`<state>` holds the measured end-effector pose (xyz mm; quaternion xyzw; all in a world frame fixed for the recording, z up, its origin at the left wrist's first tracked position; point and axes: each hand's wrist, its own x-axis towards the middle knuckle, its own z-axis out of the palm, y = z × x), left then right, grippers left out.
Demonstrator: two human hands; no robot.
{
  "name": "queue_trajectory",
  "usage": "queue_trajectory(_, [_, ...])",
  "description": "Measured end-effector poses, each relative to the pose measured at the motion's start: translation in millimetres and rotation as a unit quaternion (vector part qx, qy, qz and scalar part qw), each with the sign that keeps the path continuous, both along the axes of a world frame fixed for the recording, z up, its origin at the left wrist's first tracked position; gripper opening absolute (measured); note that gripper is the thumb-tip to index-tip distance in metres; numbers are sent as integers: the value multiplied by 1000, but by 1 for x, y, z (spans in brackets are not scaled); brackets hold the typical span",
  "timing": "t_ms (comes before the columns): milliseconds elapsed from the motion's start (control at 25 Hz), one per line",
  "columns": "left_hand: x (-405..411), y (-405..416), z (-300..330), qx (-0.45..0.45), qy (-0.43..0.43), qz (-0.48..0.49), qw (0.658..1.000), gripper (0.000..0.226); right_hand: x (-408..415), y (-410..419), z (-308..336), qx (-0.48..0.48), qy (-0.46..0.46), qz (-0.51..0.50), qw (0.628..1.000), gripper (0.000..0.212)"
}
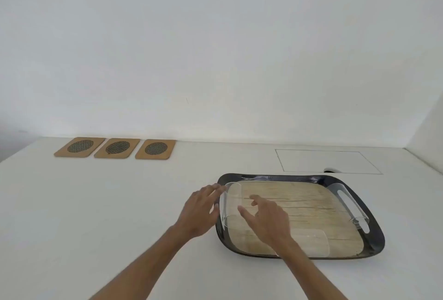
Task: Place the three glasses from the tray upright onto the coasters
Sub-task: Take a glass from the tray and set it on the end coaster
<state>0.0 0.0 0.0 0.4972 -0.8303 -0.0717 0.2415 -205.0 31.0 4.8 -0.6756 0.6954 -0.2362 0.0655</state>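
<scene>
Tray: your dark glossy tray with a pale wood-grain floor (374, 239) sits on the white table (119, 203), front right.
Glasses: three clear glasses lie on their sides in it: left glass (231, 203), right glass (347, 203), front glass (314, 243).
Left hand: your left hand (200, 211) is spread, fingertips at the left glass's outer side.
Right hand: your right hand (268, 218) hovers over the tray, fingers loosely apart, gripping nothing.
Coasters: three tan square coasters with dark mesh ovals (117, 147) line the far left, bare.
</scene>
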Motion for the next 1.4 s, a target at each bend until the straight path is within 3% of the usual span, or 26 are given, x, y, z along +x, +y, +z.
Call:
queue_trajectory(320, [-11,-16,-15,48,-80,-54,994,56,33,-15,-14,108,-2,-68,992,86])
queue_trajectory(600, [-18,-17,-23,42,-50,-81,995,61,41,-18,-16,125,-47,-104,986,71])
queue_trajectory(800, [-24,-24,-21,65,-48,-100,992,72,34,-18,-2,89,-72,-126,985,73])
queue_trajectory(1040, [-32,-42,4,26,32,-103,994,70,24,-33,41,24,-69,-124,990,58])
queue_trajectory(1200, [-28,-51,27,-1,74,-74,994,66,22,-45,66,-13,-60,-96,994,66])
queue_trajectory(1320, [-17,-58,40,0,106,-37,994,77,20,-53,77,-16,-119,-34,992,81])
queue_trajectory(1400, [-8,-63,48,9,165,-18,986,73,24,-58,78,-6,-187,7,982,80])
